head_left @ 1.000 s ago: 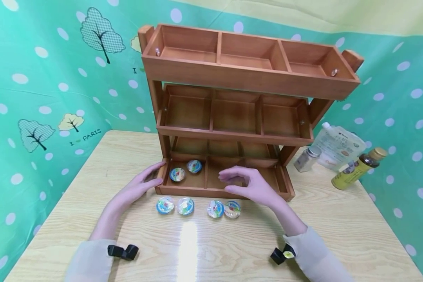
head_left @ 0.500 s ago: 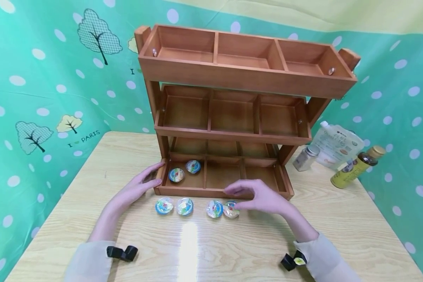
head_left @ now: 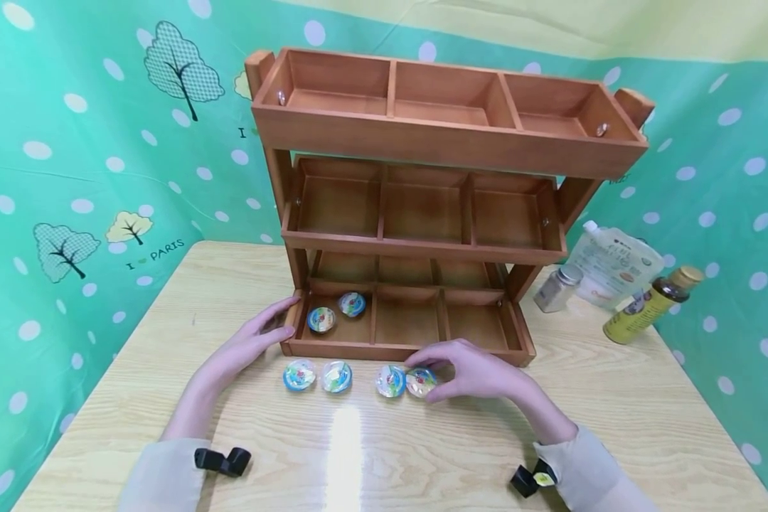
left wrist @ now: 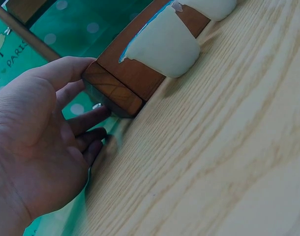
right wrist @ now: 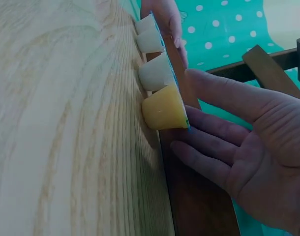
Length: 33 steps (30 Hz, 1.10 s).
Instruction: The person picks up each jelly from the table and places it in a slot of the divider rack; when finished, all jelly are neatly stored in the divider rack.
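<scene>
My right hand (head_left: 467, 371) reaches around the rightmost jelly cup (head_left: 420, 382) in front of the rack, thumb at its near side and fingers beyond it. In the right wrist view that cup (right wrist: 165, 109) is yellowish, and the fingers lie behind its lid edge without curling onto it. Beside it stands a white jelly cup (head_left: 391, 381); further left are two more, one at the far left (head_left: 299, 375) and one next to it (head_left: 336, 377). My left hand (head_left: 246, 343) rests against the left end of the wooden rack's bottom tier (left wrist: 113, 88), fingers fairly straight.
The three-tier wooden rack (head_left: 448, 146) has divided compartments. Two jelly cups, one in front (head_left: 321, 320) and one behind (head_left: 352, 304), lie in its bottom left compartment. At right stand a shaker jar (head_left: 558, 288), a spouted pouch (head_left: 617, 267) and a yellow-labelled bottle (head_left: 653, 306).
My right hand has come out of the bottom middle compartment, moving toward me and down to the rightmost cup on the table. My left hand stays at the rack's end.
</scene>
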Available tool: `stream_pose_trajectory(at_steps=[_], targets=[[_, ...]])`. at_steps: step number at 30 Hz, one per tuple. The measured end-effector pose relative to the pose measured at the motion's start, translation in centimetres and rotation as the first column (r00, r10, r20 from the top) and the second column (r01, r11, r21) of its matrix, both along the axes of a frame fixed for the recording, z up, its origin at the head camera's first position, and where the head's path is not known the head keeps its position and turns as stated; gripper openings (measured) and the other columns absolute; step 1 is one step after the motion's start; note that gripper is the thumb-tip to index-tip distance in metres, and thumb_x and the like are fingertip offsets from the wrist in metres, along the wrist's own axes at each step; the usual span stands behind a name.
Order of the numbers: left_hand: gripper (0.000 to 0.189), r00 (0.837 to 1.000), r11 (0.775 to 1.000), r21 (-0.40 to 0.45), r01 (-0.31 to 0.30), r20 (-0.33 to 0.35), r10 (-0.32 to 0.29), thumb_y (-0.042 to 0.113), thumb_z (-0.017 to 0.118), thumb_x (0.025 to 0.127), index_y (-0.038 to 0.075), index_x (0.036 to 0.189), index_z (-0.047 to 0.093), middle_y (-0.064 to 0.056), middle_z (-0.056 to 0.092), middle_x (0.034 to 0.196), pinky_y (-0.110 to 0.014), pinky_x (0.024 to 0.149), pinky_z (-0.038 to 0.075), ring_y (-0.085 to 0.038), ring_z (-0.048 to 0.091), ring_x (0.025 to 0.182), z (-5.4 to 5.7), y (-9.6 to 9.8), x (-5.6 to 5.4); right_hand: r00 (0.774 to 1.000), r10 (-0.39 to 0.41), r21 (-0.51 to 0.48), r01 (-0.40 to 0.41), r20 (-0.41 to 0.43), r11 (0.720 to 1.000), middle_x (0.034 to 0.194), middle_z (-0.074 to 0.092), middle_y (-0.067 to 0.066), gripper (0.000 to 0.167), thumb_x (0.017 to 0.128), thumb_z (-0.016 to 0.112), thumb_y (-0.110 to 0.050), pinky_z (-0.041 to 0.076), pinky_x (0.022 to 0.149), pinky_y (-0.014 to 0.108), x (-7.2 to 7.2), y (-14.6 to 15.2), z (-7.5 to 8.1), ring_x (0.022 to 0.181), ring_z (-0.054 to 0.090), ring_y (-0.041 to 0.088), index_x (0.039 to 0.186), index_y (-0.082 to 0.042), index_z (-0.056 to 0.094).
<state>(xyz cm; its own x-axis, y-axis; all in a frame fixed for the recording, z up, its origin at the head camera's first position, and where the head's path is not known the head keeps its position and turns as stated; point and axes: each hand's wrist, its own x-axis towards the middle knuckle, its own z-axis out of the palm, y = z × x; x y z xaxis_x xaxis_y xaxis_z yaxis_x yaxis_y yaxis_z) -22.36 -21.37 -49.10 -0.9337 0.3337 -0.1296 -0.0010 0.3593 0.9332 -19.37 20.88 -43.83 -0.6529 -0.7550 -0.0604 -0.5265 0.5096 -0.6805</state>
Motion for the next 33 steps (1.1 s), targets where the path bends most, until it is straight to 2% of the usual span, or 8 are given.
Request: stream_pose_trajectory(at_steps=[9,14,19,26,33], targets=[[0.064,1.0,1.0,-0.006,0.007,-0.003,-0.007,0.044,0.055,0.105,0.035,0.163,0.028,-0.004,0.015,0.175,-0.076,0.122,0.011,-0.041,0.004,0.162,0.2,-0.08,-0.03,0.998,0.008,0.108,-0.002,-0.057,0.994,0.135,0.07,-0.007,0.056,0.085,0.084,-0.021,0.053,0.108,0.038,0.04,-0.22,-0.14,0.126,0.065,0.013,0.138,-0.026,0.065],[0.064,1.0,1.0,-0.004,0.006,-0.001,-0.006,0.043,0.055,0.105,0.035,0.163,0.028,-0.003,0.016,0.175,-0.076,0.122,0.011,-0.04,0.004,0.162,0.16,-0.12,-0.04,0.997,0.005,0.122,0.005,-0.079,0.993,0.135,0.07,-0.008,0.056,0.084,0.085,-0.021,0.053,0.107,0.038,0.07,-0.34,-0.28,0.126,0.065,0.012,0.137,-0.026,0.066],[0.065,1.0,1.0,-0.01,0.013,0.0,-0.013,0.044,0.055,0.105,0.035,0.163,0.027,-0.004,0.015,0.175,-0.075,0.122,0.013,-0.041,0.004,0.162,0.01,-0.01,-0.05,0.998,-0.007,0.12,0.015,-0.064,0.993,0.133,0.071,-0.008,0.053,0.084,0.085,-0.022,0.054,0.107,0.037,0.16,-0.3,-0.35,0.125,0.065,0.013,0.134,-0.024,0.068],[0.065,1.0,1.0,-0.009,0.003,-0.005,-0.003,0.045,0.055,0.105,0.034,0.163,0.028,-0.004,0.016,0.175,-0.074,0.123,0.013,-0.041,0.005,0.162,-0.08,0.13,-0.08,0.998,-0.035,0.123,0.042,-0.055,0.991,0.13,0.071,-0.013,0.05,0.084,0.086,-0.023,0.055,0.104,0.032,0.18,-0.2,-0.36,0.121,0.065,0.007,0.131,-0.027,0.07],[0.065,1.0,1.0,-0.004,0.004,-0.003,-0.004,0.045,0.055,0.105,0.035,0.163,0.029,-0.003,0.016,0.175,-0.075,0.122,0.012,-0.04,0.005,0.162,-0.15,-0.03,-0.03,0.997,-0.025,0.127,0.035,-0.075,0.991,0.127,0.072,-0.013,0.048,0.083,0.086,-0.026,0.056,0.1,0.032,0.23,0.0,-0.12,0.117,0.067,0.006,0.128,-0.027,0.071]])
